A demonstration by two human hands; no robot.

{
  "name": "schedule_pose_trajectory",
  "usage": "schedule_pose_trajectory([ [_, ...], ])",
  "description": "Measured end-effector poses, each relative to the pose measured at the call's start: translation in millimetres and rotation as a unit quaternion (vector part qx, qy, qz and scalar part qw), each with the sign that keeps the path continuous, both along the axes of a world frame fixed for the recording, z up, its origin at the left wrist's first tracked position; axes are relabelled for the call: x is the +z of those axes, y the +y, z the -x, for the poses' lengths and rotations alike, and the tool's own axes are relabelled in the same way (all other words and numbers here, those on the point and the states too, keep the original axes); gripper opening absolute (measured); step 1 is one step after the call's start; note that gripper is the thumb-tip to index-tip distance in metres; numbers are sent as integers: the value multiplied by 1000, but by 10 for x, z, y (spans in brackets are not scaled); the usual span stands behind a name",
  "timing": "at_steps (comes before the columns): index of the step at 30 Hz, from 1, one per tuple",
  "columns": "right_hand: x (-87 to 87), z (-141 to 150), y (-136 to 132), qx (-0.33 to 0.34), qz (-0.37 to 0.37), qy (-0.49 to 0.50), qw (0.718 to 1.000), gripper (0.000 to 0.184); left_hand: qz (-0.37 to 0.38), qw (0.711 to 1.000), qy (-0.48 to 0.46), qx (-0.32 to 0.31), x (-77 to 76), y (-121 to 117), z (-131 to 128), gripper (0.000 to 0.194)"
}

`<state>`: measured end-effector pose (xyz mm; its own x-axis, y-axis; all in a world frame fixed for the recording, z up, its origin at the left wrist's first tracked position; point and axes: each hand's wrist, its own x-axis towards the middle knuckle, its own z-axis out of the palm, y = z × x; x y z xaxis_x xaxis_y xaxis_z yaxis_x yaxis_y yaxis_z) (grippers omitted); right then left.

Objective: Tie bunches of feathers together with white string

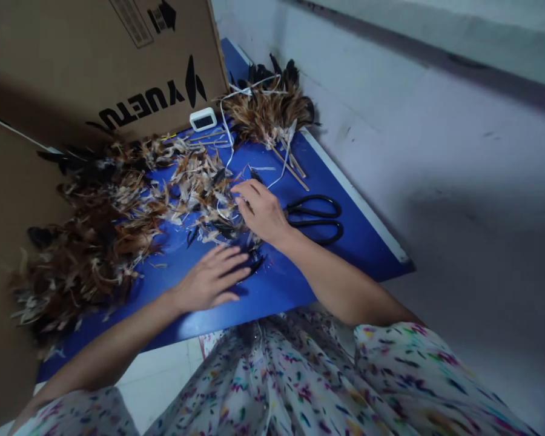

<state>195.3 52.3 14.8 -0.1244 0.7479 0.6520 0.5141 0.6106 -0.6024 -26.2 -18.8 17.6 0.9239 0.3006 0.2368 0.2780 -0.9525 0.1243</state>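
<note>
My left hand (pixel 213 275) is open over the near part of the blue table, palm down with its fingers spread. Close to its fingertips lies a dark feather (pixel 255 264). My right hand (pixel 264 211) is at the right edge of a loose pile of brown and white feathers (pixel 202 181), fingers loosely bent and apart, and I see nothing held in it. Scissors with black handles (pixel 320 207) lie just right of that hand, their blades hidden under the wrist. White string (pixel 228 136) runs from the back toward the feathers near the right hand.
Bundled brown and black feathers on sticks (pixel 267 112) lie at the back by the wall. A large heap of feathers (pixel 91 242) covers the table's left side. Behind stands a cardboard box (pixel 163 54), with a small white display device (pixel 203 120) before it.
</note>
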Motion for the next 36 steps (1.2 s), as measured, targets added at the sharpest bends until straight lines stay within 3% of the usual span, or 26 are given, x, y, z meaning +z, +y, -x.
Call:
schedule_pose_trajectory([
  [3, 5, -26, 21, -8, -11, 18, 1000, 23, 18, 995, 75, -59, -134, -1, -116, 67],
  [7, -39, -12, 43, -14, 1, -7, 1000, 27, -6, 994, 102, -48, -215, 382, -103, 68],
  [12, -67, -13, 48, -19, 33, -23, 999, 24, -44, 994, 84, 49, -164, 809, 21, 57],
  [15, -58, -18, 43, -18, 3, -16, 1000, 32, -62, 991, 49, 105, -111, 849, 77, 51],
  [18, -68, -4, 49, -35, 11, -22, 999, 20, -75, 984, -20, 161, -87, 834, 134, 46],
  [21, -98, 14, 63, -47, 40, -36, 997, 25, -35, 962, -111, 249, -96, 880, 206, 38],
  [24, -119, 12, 91, -25, 4, -27, 999, 22, 65, 910, -198, 358, -93, 1002, 296, 37],
  [26, -116, -9, 123, -17, -24, -22, 999, 36, 99, 879, -238, 401, -61, 1096, 373, 36],
  [28, -99, -45, 161, -32, -12, -4, 999, 42, 76, 864, -266, 420, -6, 1173, 468, 36],
  [33, -12, -212, 220, -75, 49, 53, 995, 31, 16, 841, -265, 471, 136, 1201, 746, 37],
  [36, 46, -354, 214, -87, 48, 75, 992, 23, 12, 831, -259, 492, 205, 1139, 936, 55],
])
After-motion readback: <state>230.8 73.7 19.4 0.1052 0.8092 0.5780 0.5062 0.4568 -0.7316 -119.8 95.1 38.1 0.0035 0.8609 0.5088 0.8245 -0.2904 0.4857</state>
